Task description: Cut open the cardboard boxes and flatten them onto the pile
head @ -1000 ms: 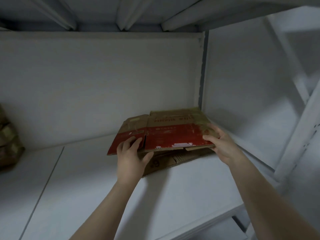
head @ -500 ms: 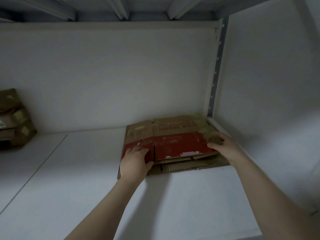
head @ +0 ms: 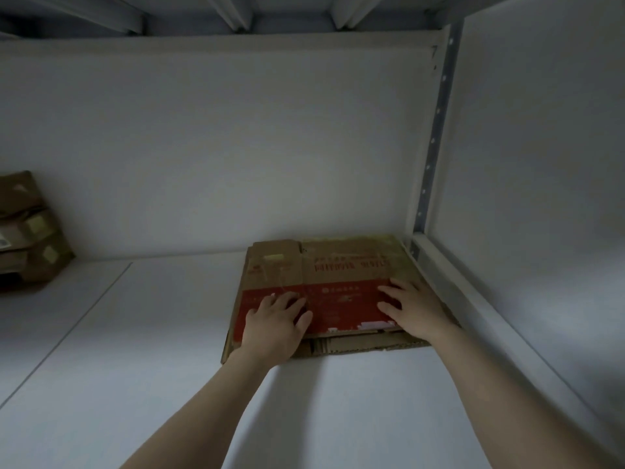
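1. While both palms lie flat on it, the flattened box [head: 341,279] sits at the back right corner of the white shelf [head: 152,350], on top of the pile [head: 365,345].
2. On the left hand [head: 274,321]: palm down on the red band near the box's left front corner, fingers straight and slightly spread, nothing pinched.
3. On the right hand [head: 411,308]: palm down on the right end of the red band, fingers splayed, thumb pointing inward, not curled round any edge.
4. Box face: brown far half with red print, red near band, clear tape glinting across it. A short flap sticks out at the far left. Print is too blurred to read.
5. Under the box, plain brown cardboard pokes out past its near edge, with the corrugation showing. Can't tell the sheet count.
6. Far edge of the box is near the back wall [head: 236,147]. Its right edge is just beside the side rail [head: 466,299] and the perforated post [head: 436,130].
7. Far left: taped brown boxes [head: 30,238] stacked against the back wall, well apart from the pile, cut off by the frame edge.
8. Overhead: metal ribs [head: 236,11] under the next shelf up.
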